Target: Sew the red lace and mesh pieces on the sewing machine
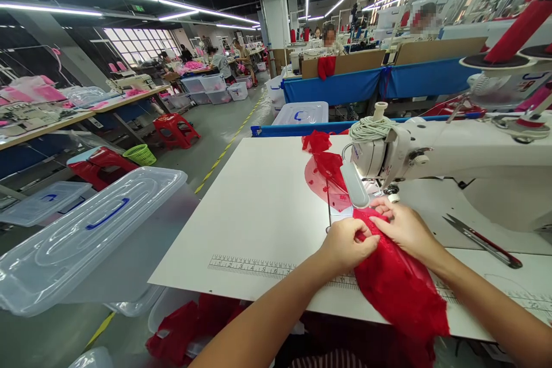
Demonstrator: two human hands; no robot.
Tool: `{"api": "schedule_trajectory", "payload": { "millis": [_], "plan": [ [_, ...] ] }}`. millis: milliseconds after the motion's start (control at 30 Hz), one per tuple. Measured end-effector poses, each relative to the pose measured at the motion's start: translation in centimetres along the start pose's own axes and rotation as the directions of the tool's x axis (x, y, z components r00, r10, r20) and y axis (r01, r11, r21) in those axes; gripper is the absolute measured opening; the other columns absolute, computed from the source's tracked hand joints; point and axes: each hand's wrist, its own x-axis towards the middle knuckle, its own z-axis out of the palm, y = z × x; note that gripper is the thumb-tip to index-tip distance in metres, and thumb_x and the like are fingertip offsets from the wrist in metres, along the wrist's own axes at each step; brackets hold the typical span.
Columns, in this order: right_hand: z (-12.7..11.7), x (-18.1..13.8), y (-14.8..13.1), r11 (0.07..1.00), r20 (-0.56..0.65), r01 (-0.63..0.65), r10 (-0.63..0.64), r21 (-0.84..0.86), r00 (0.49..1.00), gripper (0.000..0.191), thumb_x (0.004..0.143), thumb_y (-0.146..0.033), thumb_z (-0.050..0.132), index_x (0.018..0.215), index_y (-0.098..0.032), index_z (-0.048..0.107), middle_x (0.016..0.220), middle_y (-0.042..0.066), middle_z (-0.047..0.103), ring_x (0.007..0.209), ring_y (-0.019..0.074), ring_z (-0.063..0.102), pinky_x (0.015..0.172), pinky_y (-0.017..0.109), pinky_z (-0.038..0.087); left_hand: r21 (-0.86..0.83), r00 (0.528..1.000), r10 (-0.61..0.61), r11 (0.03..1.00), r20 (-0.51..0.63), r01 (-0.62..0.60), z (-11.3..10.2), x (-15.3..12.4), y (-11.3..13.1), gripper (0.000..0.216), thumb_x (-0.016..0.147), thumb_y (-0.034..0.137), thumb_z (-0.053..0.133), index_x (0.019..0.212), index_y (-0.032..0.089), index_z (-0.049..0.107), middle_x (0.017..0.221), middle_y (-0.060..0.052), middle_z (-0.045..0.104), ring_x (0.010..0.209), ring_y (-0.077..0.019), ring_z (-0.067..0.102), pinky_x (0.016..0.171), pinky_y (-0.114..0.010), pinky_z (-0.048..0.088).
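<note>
Fabric [397, 287], red and lacy, lies on the desk [259, 213] under both hands and hangs over the near edge. Left hand [347, 244] pinches its upper edge; right hand [403, 227] touches the left, fingers pressed on the same edge. Directly beyond the hands: sewing machine [388, 155], more red fabric trailing out behind it. Scissors [483, 240] lie right of the right hand. Clear plastic bin lid [86, 230] sits well left of the left hand.
</note>
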Motion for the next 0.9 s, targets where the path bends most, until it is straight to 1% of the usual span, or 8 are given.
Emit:
{"api": "schedule_trajectory", "payload": {
  "millis": [133,233,300,367,467,633,767,900],
  "plan": [
    [-0.7,0.2,0.2,0.996,-0.264,-0.027,0.048,0.08,0.963,0.03,0.078,-0.043,0.051,0.098,-0.022,0.06,0.1,0.013,0.073,0.09,0.0265,0.069,0.082,0.04,0.055,0.015,0.999,0.033,0.999,0.012,-0.033,0.1,0.0,-0.4,0.025,0.075,0.018,0.073,0.065,0.021,0.051,0.077,0.002,0.06,0.074,-0.0166,0.055,0.074,-0.03,0.044],
    [-1.0,-0.7,-0.3,0.992,-0.33,-0.024,0.065,0.128,0.942,0.031,0.08,-0.044,0.05,0.102,-0.023,0.059,0.109,0.015,0.072,0.098,0.0278,0.069,0.086,0.041,0.055,0.03,0.998,0.056,0.998,0.016,-0.056,0.1,0.2,-0.7,0.023,0.074,0.013,0.072,0.066,0.021,0.052,0.079,0.001,0.061,0.076,-0.0171,0.057,0.078,-0.031,0.045],
    [-0.8,-1.6,-1.0,0.988,-0.235,0.007,0.03,0.157,0.972,0.028,0.08,-0.046,0.053,0.097,-0.024,0.059,0.1,0.011,0.073,0.092,0.0265,0.071,0.083,0.038,0.057,0.04,0.998,0.067,0.997,0.014,-0.067,0.2,0.2,-0.7,0.023,0.073,0.011,0.071,0.066,0.021,0.052,0.078,0.002,0.06,0.077,-0.0173,0.057,0.079,-0.031,0.046],
    [-0.3,-2.3,-1.6,0.985,-0.05,0.077,-0.07,0.153,0.996,0.024,0.084,-0.046,0.051,0.09,-0.025,0.06,0.09,0.006,0.073,0.082,0.0236,0.072,0.075,0.035,0.058,0.055,0.997,0.073,0.996,0.015,-0.073,0.2,0.2,-0.6,0.024,0.073,0.009,0.069,0.066,0.021,0.05,0.077,0.002,0.06,0.077,-0.0173,0.057,0.079,-0.031,0.047],
    [0.5,-2.5,-1.6,0.974,0.106,0.222,-0.226,0.047,0.968,0.023,0.092,-0.036,0.041,0.086,-0.025,0.06,0.081,0.003,0.07,0.072,0.0202,0.069,0.066,0.033,0.057,0.088,0.997,0.071,0.993,0.03,-0.074,0.2,0.1,-0.5,0.022,0.075,0.007,0.067,0.068,0.021,0.051,0.079,0.002,0.062,0.076,-0.0164,0.057,0.077,-0.029,0.048],
    [1.4,-1.5,-0.1,0.934,0.072,0.354,-0.351,-0.048,0.934,0.02,0.089,-0.023,0.042,0.088,-0.024,0.062,0.091,0.006,0.071,0.077,0.0203,0.068,0.071,0.035,0.058,0.175,0.995,0.053,0.982,0.087,-0.068,-1.0,-0.2,0.0,0.016,0.076,0.005,0.06,0.079,0.021,0.059,0.081,0.002,0.066,0.071,-0.0143,0.058,0.067,-0.025,0.048],
    [1.7,-1.6,0.7,0.877,0.096,0.472,-0.464,-0.087,0.881,0.023,0.091,-0.021,0.043,0.095,-0.023,0.065,0.104,0.009,0.071,0.085,0.0224,0.069,0.076,0.039,0.059,0.326,0.997,0.052,0.943,0.052,-0.066,-2.8,0.3,0.2,0.016,0.077,0.005,0.055,0.078,0.021,0.057,0.08,0.0,0.064,0.074,-0.0167,0.059,0.071,-0.028,0.048],
    [2.1,-1.8,1.9,0.737,0.084,0.647,-0.644,-0.195,0.76,0.035,0.094,-0.012,0.039,0.11,-0.021,0.069,0.122,0.012,0.072,0.108,0.0248,0.069,0.09,0.042,0.06,0.5,0.998,0.044,0.866,-0.052,-0.013,-4.0,1.7,-0.1,0.021,0.084,0.021,0.062,0.07,0.023,0.046,0.073,-0.002,0.054,0.075,-0.024,0.058,0.073,-0.036,0.048]
  ]
}}
